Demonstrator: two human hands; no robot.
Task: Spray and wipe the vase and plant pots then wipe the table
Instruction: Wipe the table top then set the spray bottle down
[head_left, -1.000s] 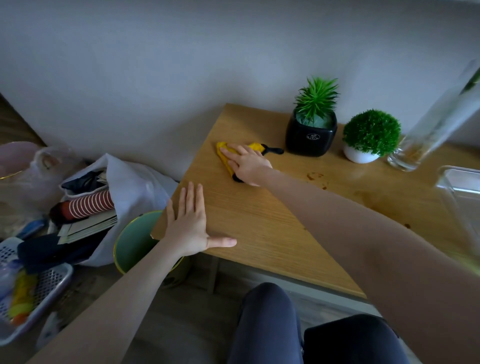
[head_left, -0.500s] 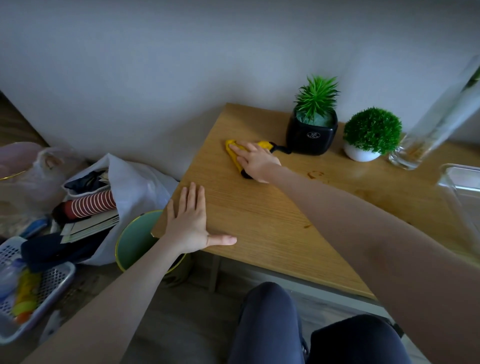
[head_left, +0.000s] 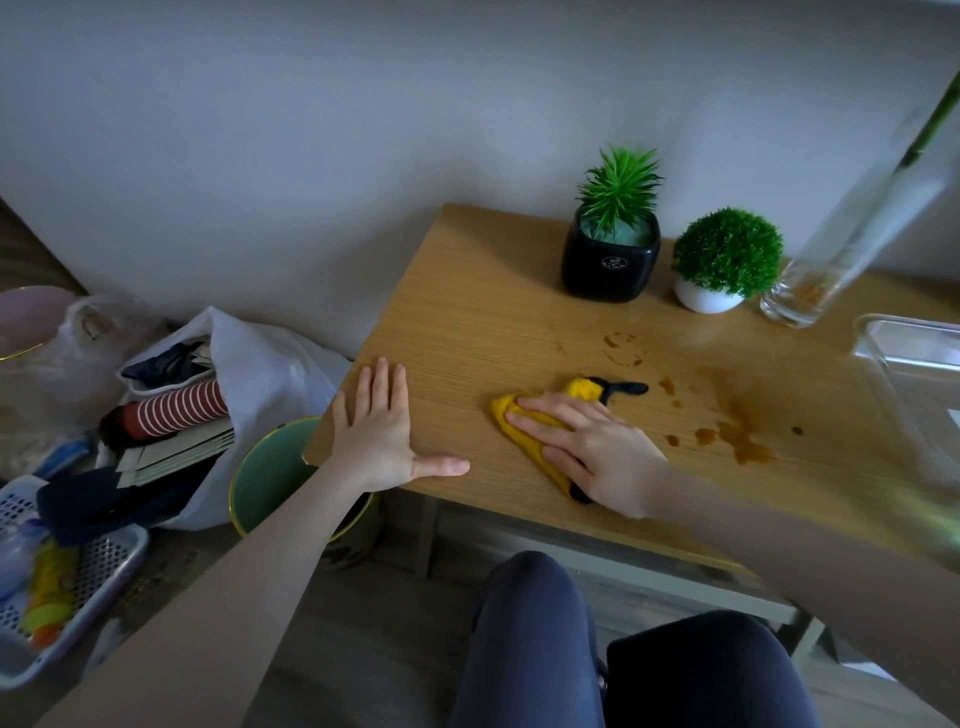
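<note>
A yellow cloth with black trim (head_left: 581, 391) lies on the wooden table (head_left: 483, 317) near its front edge. My right hand (head_left: 587, 447) presses flat on the cloth with straight fingers. My left hand (head_left: 379, 434) rests flat on the table's front left corner, fingers spread. A black square pot with a spiky plant (head_left: 610, 260) and a white round pot with a green ball plant (head_left: 719, 267) stand at the back. A tall glass vase (head_left: 841, 244) stands to their right. Brown stains (head_left: 737, 431) mark the wood right of the cloth.
A clear plastic box (head_left: 914, 364) sits at the table's right edge. On the floor at left are a green bin (head_left: 270, 467), a white bag of clothes and papers (head_left: 218, 395) and a basket (head_left: 67, 571). My knees are below the table's front edge.
My right hand has dragged the cloth from the back of the table, beside the black pot, toward the front edge. My left hand has stayed in place.
</note>
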